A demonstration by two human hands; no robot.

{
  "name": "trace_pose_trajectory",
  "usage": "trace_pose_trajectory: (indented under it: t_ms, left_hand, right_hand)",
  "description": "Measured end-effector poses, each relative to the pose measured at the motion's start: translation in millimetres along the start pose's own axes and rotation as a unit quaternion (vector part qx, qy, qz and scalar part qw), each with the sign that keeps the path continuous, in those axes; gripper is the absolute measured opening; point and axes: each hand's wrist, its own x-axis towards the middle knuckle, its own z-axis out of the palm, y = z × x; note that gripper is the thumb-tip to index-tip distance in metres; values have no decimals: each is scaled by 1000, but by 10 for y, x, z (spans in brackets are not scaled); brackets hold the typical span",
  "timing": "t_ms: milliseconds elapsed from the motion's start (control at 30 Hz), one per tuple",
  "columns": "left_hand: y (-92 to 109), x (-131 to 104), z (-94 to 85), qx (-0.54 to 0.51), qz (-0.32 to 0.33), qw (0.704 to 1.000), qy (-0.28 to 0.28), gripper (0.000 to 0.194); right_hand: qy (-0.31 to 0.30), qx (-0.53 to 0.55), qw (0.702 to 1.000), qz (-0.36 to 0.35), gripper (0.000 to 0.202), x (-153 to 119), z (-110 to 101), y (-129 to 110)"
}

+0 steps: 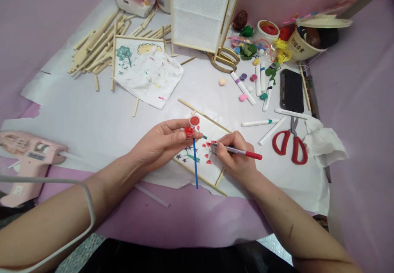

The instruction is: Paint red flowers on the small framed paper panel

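In the middle of the table lies a white panel [217,172] framed with thin wooden sticks. Red flowers, purple star shapes and green stems are drawn on it. My left hand [161,143] pinches a small open pot of red paint [188,131], its lid [194,120] flipped back, above the panel's left side. A blue paintbrush [196,166] hangs down from the same hand. My right hand [237,156] grips a red pen [238,151] like a writing tool, its tip at the red flowers.
Red-handled scissors [289,143], white markers [243,88] and a black phone [291,90] lie to the right. A pink glue gun [30,164] with its cable is at left. Wooden sticks [98,43], a painted panel [138,45] and a white lantern-like frame [200,10] occupy the back.
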Motion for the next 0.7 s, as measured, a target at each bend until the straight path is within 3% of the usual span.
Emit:
trace_pose_trajectory:
  t_ms: [700]
  left_hand:
    - [16, 0, 15, -2, -8, 1000, 2, 24]
  right_hand:
    - [23, -21, 999, -6, 15, 10, 4, 0]
